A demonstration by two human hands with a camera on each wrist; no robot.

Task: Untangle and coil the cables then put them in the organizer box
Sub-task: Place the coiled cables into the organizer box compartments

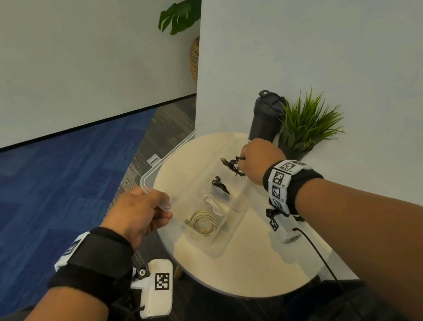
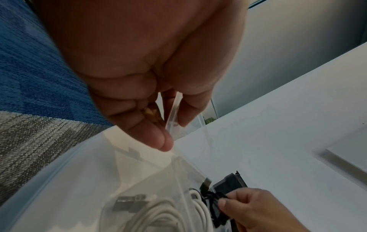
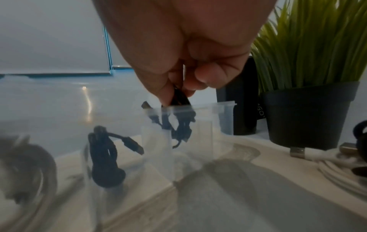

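A clear organizer box (image 1: 234, 211) stands on a round cream table (image 1: 258, 266), with its hinged lid (image 1: 169, 152) raised to the left. My left hand (image 1: 162, 206) pinches the lid's near edge (image 2: 172, 119) between thumb and fingers. My right hand (image 1: 241, 166) pinches a coiled black cable (image 1: 233, 165) and holds it down in the far compartment (image 3: 180, 124). Another black cable (image 1: 220, 186) (image 3: 103, 157) lies in the neighbouring compartment. A white cable (image 1: 213, 204) and a cream cable (image 1: 203, 221) fill nearer compartments.
A black bottle (image 1: 266, 119) and a potted grass plant (image 1: 307, 124) stand at the table's far edge, close behind my right hand. A white cable (image 3: 327, 160) lies loose on the table by the pot (image 3: 307, 113). A white panel rises behind; blue carpet lies to the left.
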